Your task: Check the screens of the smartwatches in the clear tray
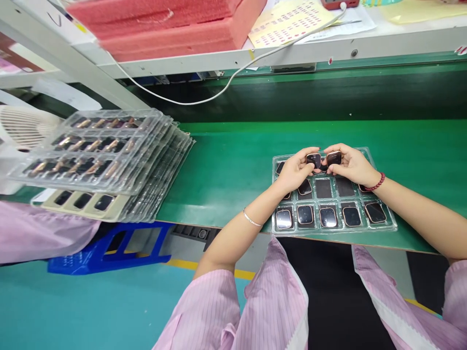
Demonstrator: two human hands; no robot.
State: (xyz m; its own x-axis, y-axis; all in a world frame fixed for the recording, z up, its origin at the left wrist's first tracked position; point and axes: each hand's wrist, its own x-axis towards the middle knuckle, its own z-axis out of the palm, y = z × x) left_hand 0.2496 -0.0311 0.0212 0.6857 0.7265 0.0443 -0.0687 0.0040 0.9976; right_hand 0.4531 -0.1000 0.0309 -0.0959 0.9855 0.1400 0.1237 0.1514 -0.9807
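My left hand (296, 170) is closed on a smartwatch case (313, 160) with a dark screen and a gold-coloured rim. A second smartwatch case (334, 158) of the same look is pinched in my right hand (352, 163). Both hands are close together over the far part of a clear plastic tray (332, 232). Several more watch cases lie face up in the tray's pockets, such as a watch case (328, 217) in the near row. Two pockets in the middle row show only dark pads. My hands hide part of the far row.
To the left, a tall stack of clear trays (160, 165) holds more watch cases on the green bench (219, 180). Red foam blocks (175, 29) and papers lie on the shelf above, where a white cable (204, 102) droops. A blue stool (109, 250) stands below.
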